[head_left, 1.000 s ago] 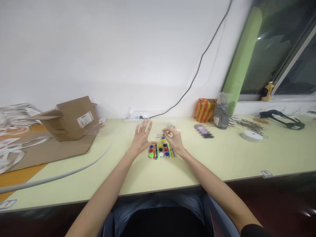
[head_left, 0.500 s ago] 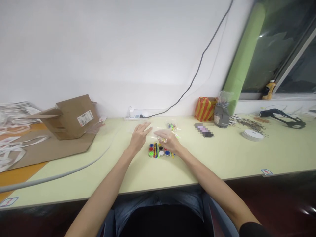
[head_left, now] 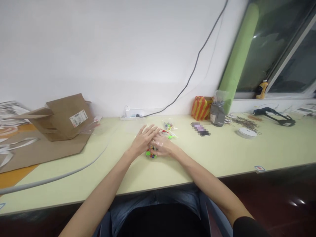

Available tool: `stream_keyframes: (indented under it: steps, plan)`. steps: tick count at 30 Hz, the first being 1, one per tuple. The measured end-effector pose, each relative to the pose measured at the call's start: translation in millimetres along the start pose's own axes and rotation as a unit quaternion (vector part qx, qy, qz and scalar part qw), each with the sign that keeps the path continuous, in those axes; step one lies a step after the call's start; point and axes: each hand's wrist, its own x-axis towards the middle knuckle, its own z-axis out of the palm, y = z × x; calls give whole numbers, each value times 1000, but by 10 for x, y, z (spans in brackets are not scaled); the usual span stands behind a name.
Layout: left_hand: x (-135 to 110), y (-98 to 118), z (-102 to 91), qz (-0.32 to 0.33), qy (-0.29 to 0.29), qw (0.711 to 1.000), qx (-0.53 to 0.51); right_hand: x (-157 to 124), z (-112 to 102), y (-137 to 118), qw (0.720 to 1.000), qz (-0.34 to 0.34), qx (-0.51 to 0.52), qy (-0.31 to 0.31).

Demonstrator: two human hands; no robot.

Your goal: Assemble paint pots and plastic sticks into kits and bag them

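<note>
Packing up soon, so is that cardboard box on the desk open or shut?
Open: the cardboard box has a flap standing out to the left, not folded down.

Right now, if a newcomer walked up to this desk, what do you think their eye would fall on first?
Probably the left hand and right hand, meeting at the middle of the pale yellow-green desk over brightly coloured round pots. Next come the tall green roll by the window at right and the brown cardboard box at left.

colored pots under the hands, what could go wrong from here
The left hand and right hand are bunched closely over the colored round pots, so a pot could get knocked over or shifted unseen. The small green piece lying loose nearby could also get swept aside.
</note>
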Motion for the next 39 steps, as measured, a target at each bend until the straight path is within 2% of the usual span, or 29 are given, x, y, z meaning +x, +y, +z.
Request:
stream_keyframes:
  steps: [3, 6, 9, 11, 14, 16, 17, 18, 21, 24, 32, 39]
  plan:
    - [4, 28, -5, 14, -8, 1000, -17, -25, -6, -4, 1000, 6, -16, -21]
    - [-19, -18, -9, 1, 5, 1000, -30, -24, -67, -17, 999, -7, -19, -30]
    - [-63, -136, 5, -29, 23, 999, -39, 0, -153, -22, 1000, -23, 3, -4]
    - [-94, -229, 22, -60, 43, 997, -38, 4, -210, 12, 999, -1, 37, 34]
    - [-134, -336, 47, -114, 76, 990, -30, -44, -270, 165, 985, 110, 57, 119]
    - [-151, -369, 65, -150, 96, 984, -24, -125, -286, 331, 961, 225, 24, 160]
    - [-156, -375, 76, -167, 106, 980, -22, -181, -287, 424, 945, 286, 1, 157]
    - [-158, -375, 87, -182, 116, 976, -22, -245, -284, 516, 929, 344, -20, 132]
    - [-154, -363, 124, -205, 132, 969, -42, -469, -262, 751, 874, 479, -48, -66]
    - [-147, -356, 147, -216, 134, 964, -72, -662, -232, 897, 845, 516, -33, -137]
    - [-169, -375, 224, -219, 141, 955, -145, -757, -142, 1020, 824, 545, 1, -154]
    - [-177, -386, 314, -229, 148, 949, -159, -717, -144, 1005, 835, 542, 25, -94]
